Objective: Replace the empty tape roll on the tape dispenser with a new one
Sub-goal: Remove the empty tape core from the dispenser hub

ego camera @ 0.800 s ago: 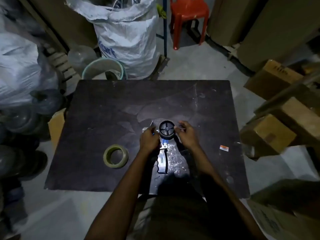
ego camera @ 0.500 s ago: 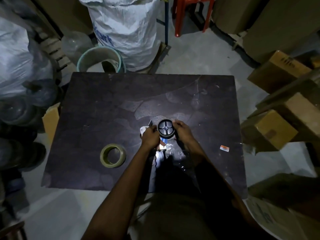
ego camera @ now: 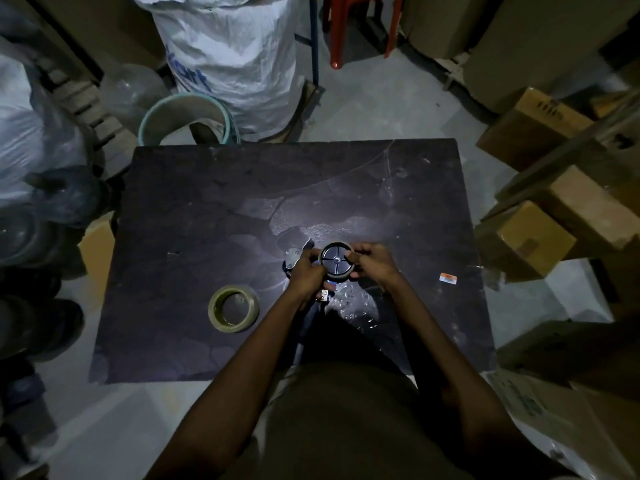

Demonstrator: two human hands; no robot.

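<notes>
A: What is closest to us?

B: Two bare arms reach out from the near edge of the dark surface (ego camera: 194, 209). They meet a bit right of its middle

A: What is the left hand doing?

B: The left hand (ego camera: 306, 276) is curled tight on the tape dispenser (ego camera: 335, 262). It grips the side left of the black wheel. A bit of shiny metal pokes out under that hand

A: And the right hand?

B: The right hand (ego camera: 375, 264) pinches the right rim of the wheel with bent fingers. The wheel faces up and has a cross shape on it. I cannot tell if an old empty roll sits on the wheel, because it is too dark

A: Where is the new tape?

B: The new tape roll (ego camera: 233, 308) lies flat on the surface, left of the hands and nearer the near edge. Nobody touches it. You can see right through its hole

A: Anything else on the surface?

B: A crinkly clear wrapper (ego camera: 356, 306) lies under the arms. A small orange and white sticker (ego camera: 447, 279) sits near the right edge

A: What is past the far edge?

B: A round bucket (ego camera: 188, 119) at the far left corner, then a big white sack (ego camera: 228, 53). Red chair legs (ego camera: 360, 29) stand farther back. Brown cardboard boxes (ego camera: 540, 230) pile up off to the right
</notes>
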